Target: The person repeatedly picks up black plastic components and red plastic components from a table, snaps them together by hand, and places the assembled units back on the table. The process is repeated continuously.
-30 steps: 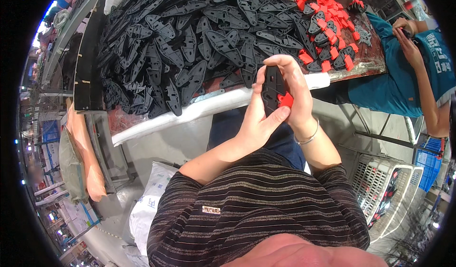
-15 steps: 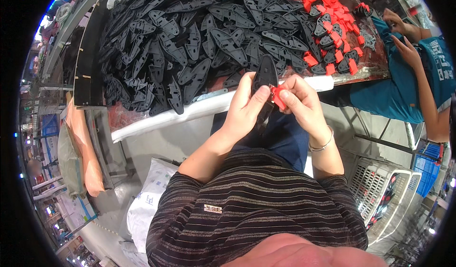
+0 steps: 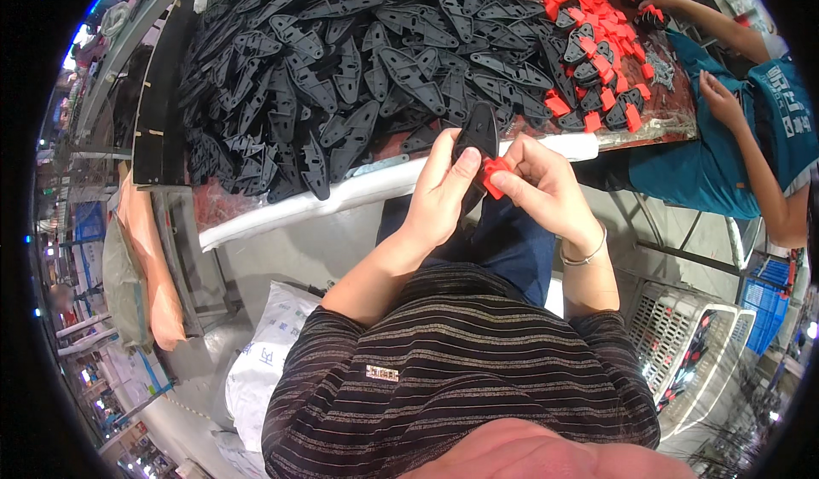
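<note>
Your left hand [image 3: 439, 196] is closed around a pointed black plastic plate [image 3: 481, 124], thumb across its face. Your right hand [image 3: 550, 185] pinches a red plastic clip [image 3: 494, 176] at the plate's right edge, just before the table's white padded edge [image 3: 290, 218]; black plates [image 3: 409, 78] lie heaped beyond.

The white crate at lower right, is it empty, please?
The crate isn't empty: red and black parts show inside; how full, I cannot tell.
</note>
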Tool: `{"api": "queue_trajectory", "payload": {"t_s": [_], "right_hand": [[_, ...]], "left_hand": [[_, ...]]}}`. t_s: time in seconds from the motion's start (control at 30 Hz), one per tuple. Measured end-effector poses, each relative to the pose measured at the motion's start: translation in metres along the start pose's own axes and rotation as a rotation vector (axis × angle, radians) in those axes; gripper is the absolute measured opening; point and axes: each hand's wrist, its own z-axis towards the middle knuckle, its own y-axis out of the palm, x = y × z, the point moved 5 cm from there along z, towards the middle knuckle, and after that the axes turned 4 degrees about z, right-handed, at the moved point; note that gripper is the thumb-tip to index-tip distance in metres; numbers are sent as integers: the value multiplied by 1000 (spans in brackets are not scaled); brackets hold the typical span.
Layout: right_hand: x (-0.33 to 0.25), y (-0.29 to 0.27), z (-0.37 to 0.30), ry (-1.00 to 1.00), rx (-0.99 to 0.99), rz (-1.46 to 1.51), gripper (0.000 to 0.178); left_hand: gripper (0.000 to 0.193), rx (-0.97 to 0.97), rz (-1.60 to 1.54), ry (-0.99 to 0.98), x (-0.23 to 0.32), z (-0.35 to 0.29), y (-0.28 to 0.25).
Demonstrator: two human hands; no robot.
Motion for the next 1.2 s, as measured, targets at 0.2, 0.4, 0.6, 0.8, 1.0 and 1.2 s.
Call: {"api": "queue_trajectory", "payload": {"t_s": [0.2,0.4,0.6,0.8,1.0,1.2], "right_hand": [[-6,2,1,121,-112,89,18],[-7,1,-1,133,-113,221,16],[-13,-8,13,-358,171,223,54],[-12,17,21,-404,80,417,49],[-1,17,31,-340,221,389,29],[7,9,33,-351,274,456,21]], "left_hand": [[35,-146,491,137,16,-3,-1],[72,-285,592,64,22,-7,2],[68,-199,162,-22,6,-3,10],[73,-311,303,142,0,-8,22],[68,-360,546,197,-9,-10,17],[65,-349,446,75,-20,-2,13]]}}
